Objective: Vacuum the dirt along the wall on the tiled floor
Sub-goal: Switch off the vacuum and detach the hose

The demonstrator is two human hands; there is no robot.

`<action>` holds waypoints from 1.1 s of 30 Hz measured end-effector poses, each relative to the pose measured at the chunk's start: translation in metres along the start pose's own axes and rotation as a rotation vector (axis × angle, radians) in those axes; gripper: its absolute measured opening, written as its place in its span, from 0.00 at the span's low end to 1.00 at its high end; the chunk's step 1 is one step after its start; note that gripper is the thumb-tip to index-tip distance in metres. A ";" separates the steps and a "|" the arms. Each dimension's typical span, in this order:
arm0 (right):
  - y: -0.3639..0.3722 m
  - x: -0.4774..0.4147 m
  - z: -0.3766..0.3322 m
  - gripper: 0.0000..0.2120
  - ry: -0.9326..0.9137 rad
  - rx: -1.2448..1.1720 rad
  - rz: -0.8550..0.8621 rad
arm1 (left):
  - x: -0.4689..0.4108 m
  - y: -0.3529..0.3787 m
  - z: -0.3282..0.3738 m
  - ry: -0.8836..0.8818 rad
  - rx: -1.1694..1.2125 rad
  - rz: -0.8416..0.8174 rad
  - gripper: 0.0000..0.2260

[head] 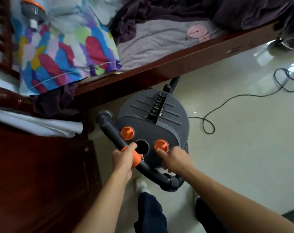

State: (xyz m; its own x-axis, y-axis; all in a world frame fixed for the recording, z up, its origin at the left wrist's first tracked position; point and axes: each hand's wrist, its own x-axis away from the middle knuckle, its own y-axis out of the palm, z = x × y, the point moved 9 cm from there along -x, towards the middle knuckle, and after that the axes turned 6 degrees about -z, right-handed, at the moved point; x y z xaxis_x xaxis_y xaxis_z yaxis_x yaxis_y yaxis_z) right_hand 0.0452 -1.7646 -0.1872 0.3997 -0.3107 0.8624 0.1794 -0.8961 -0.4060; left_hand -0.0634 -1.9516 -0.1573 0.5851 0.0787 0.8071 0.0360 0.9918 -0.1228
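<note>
Vacuum cleaner [153, 121]: a grey round canister on the tiled floor [235, 148], directly ahead of both hands and hard against the wooden bed frame [185, 59]. I see its lid only; the body below is hidden by the top-down view.

Left hand [123, 157]: closed round the black tube [111, 130] at its orange collar [136, 159], fingers wrapped over the top, their tips out of sight. Beyond this hand the tube runs to a round end [105, 116] at the shadowed corner by the bed frame. I cannot tell whether that end touches the floor, nor what lies there. Behind the hand the tube bends into a black elbow [169, 180], partly covered by the right forearm.

Right hand [174, 159]: on the near rim of the canister, thumb laid against the nearer orange knob [161, 145], fingers curled down over the edge, tips hidden. A second orange knob [127, 133] lies ahead of the left hand, and a dark round opening [142, 146] sits between the two hands.

A black cord [227, 100] loops over the floor well out from the right hand; its far end is cut off by the frame edge. Ahead of the hands, bedding is motion-blurred: a multicoloured pillow [58, 52] and a purple blanket [159, 10]. A socked foot [142, 184] shows below the hands.
</note>
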 end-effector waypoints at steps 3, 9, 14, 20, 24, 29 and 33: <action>0.018 0.000 -0.003 0.40 0.038 -0.134 0.017 | -0.014 -0.025 0.005 -0.026 0.008 0.007 0.12; 0.009 0.009 -0.010 0.31 0.123 -0.178 0.145 | -0.040 -0.047 0.026 -0.024 -0.010 -0.051 0.10; -0.010 0.017 -0.039 0.17 0.082 0.175 0.304 | -0.046 -0.040 0.029 -0.033 -0.085 -0.123 0.15; -0.020 0.029 -0.055 0.15 -0.019 0.448 0.322 | -0.044 -0.041 0.029 -0.037 -0.117 -0.163 0.15; -0.012 0.040 -0.088 0.21 -0.125 0.330 0.396 | -0.042 -0.053 0.029 -0.049 -0.099 -0.146 0.12; 0.021 0.016 -0.139 0.27 -0.160 0.114 0.281 | -0.031 -0.076 0.028 -0.053 -0.063 -0.119 0.09; 0.019 0.000 -0.157 0.21 -0.116 0.123 0.338 | -0.027 -0.098 0.025 -0.073 -0.027 -0.104 0.10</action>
State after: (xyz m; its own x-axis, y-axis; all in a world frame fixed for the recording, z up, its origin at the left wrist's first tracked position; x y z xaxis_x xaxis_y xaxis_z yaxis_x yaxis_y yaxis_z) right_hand -0.0919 -1.8317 -0.1473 0.5529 -0.5378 0.6364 0.1236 -0.7024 -0.7010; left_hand -0.1030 -2.0481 -0.1523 0.5164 -0.0166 0.8562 0.1162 0.9919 -0.0509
